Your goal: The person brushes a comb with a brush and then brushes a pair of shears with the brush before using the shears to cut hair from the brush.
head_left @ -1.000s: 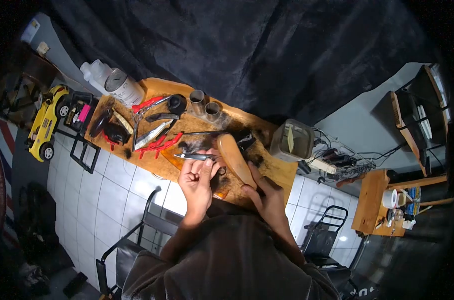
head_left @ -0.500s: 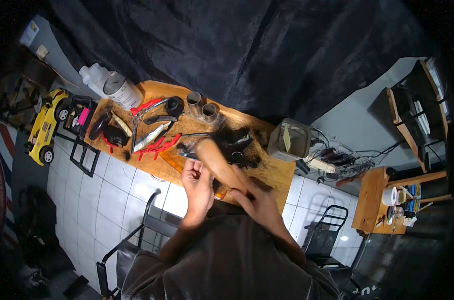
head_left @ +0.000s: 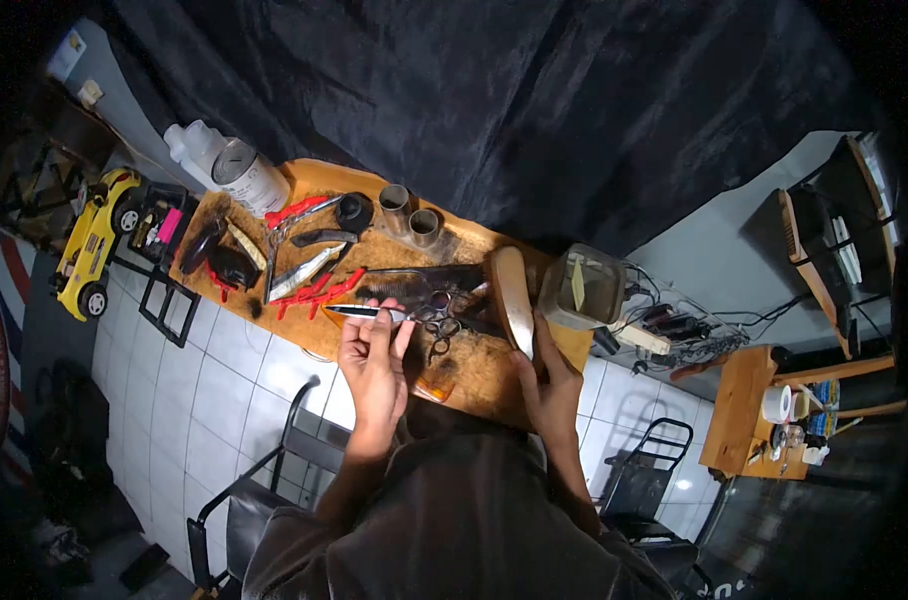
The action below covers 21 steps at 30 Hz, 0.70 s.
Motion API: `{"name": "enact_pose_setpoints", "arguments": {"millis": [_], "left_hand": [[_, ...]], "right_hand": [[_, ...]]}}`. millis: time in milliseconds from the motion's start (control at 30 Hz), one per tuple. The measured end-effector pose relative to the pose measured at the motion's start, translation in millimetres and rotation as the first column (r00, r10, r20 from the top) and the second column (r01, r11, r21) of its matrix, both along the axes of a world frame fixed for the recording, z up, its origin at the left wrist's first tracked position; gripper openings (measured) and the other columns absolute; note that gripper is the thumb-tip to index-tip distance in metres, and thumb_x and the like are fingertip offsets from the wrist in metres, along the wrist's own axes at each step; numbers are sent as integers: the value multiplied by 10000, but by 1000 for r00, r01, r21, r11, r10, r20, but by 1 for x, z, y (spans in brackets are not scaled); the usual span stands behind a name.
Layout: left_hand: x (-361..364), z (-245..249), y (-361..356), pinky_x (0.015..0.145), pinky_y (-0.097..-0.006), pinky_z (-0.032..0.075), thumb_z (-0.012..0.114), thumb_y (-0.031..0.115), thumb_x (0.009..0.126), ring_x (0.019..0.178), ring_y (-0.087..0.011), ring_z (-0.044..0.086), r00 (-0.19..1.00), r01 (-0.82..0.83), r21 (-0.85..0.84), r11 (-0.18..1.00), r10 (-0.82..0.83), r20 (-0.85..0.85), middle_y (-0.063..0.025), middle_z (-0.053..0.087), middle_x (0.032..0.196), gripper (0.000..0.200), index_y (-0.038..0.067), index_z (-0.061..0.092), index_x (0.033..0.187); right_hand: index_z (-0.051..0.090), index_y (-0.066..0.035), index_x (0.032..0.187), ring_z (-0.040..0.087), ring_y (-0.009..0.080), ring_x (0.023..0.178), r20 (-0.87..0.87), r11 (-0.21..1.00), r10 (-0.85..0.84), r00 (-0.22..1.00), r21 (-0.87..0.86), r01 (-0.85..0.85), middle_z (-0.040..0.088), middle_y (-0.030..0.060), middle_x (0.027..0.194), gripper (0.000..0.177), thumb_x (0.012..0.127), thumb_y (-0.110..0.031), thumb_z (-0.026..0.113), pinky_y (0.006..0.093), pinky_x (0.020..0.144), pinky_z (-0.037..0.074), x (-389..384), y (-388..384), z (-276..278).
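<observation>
left hand [head_left: 374,355] pinched shut on scissors [head_left: 372,312] over the wooden tabletop [head_left: 479,375]. right hand [head_left: 549,385] curled tight round a wooden brush [head_left: 509,295], just beside a clear jar [head_left: 584,285] with a pale strip inside. two metal cups [head_left: 395,198] behind the scissors, contents can't tell.

Scissors [head_left: 437,318] on counter [head_left: 484,385], between blade [head_left: 359,311] left and brush [head_left: 512,300] right; jar [head_left: 586,285] beyond brush; cups [head_left: 410,212] behind.

Black cloth [head_left: 474,100] draped behind the wooden surface [head_left: 309,170]. At its left end, a white bottle [head_left: 196,143] beside a tin [head_left: 249,172]; past the edge, a yellow toy car [head_left: 92,243]. Further along, two metal cups [head_left: 395,200], red clips [head_left: 319,288], a clear container [head_left: 586,287], then a power strip [head_left: 664,325].
</observation>
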<state>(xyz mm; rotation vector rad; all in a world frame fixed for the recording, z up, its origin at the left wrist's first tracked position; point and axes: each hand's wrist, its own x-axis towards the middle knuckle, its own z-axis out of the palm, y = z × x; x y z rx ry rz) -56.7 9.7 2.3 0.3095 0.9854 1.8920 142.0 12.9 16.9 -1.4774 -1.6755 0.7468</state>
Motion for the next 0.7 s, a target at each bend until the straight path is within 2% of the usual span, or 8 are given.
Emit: {"name": "enact_pose_setpoints", "arguments": {"millis": [33, 133, 167, 267, 533, 567, 667, 700], "left_hand": [[1, 0, 0, 857, -316, 564, 550, 39, 955, 993, -141, 610, 1000, 1, 1, 1000, -1, -11, -103, 618, 1084, 187, 2, 511, 1134], [9, -4, -1, 855, -313, 561, 559, 46, 952, 992, -137, 608, 999, 28, 0, 1000, -28, -32, -88, 620, 1070, 198, 11, 511, 1141], [14, -5, -2, 855, -313, 560, 561, 48, 952, 995, -137, 608, 999, 42, 6, 999, -42, -24, -86, 621, 1067, 198, 14, 512, 1141], [20, -6, -5, 860, -323, 555, 563, 47, 950, 1010, -145, 608, 996, 86, 82, 993, -85, -21, -85, 624, 1079, 196, 21, 520, 1140], [4, -6, -8, 864, -322, 550, 522, 64, 972, 1001, -171, 616, 997, 78, 82, 994, -78, -7, -97, 616, 1113, 268, 16, 501, 1235], [1, -7, -8, 855, -314, 550, 514, 75, 978, 999, -167, 613, 996, 78, 107, 991, -81, 23, -88, 614, 1109, 283, 22, 495, 1255], [-7, -4, 0, 818, -279, 542, 475, 120, 1001, 960, -149, 611, 936, 137, 157, 978, -180, 304, -71, 603, 1121, 335, 39, 461, 1326], [-8, -6, 3, 740, -248, 529, 450, 194, 1017, 916, -126, 605, 932, 145, 83, 986, -164, 323, -54, 600, 1120, 371, 70, 437, 1367]], "right_hand": [[539, -25, 1313, 639, 342, 1057, -57, 1000, 14, 998, 21, -13, 632, 252, 1136, 483, 859, -116, 679, 353, 882, 488, 0, 0, 3], [530, -66, 1332, 659, 354, 971, 44, 953, 167, 985, 248, -173, 664, 229, 1038, 528, 847, -179, 709, 390, 829, 513, -5, -5, 12], [548, -94, 1324, 659, 350, 944, -6, 970, 231, 973, 82, -229, 667, 211, 1014, 529, 835, -194, 724, 393, 828, 512, -8, -9, 20], [553, -126, 1327, 647, 344, 926, 58, 955, 263, 963, 124, -268, 642, 201, 1023, 552, 816, -214, 742, 390, 817, 506, -16, -8, 14], [615, -37, 1217, 599, 334, 953, 227, 989, -20, 974, 150, -14, 594, 207, 1023, 481, 806, -246, 751, 388, 784, 505, 7, 2, -9], [611, -7, 1211, 613, 328, 927, 179, 998, -58, 982, -12, 61, 609, 212, 1008, 464, 821, -224, 738, 379, 826, 490, 11, 2, -9], [564, 30, 1262, 604, 236, 854, -70, 995, 66, 995, -74, -71, 612, 178, 980, 482, 835, -148, 701, 312, 754, 470, 20, 0, 1], [560, 57, 1252, 603, 227, 887, -185, 991, 122, 975, -31, -130, 616, 174, 974, 461, 849, -134, 677, 301, 777, 457, 20, -3, -5]]}}
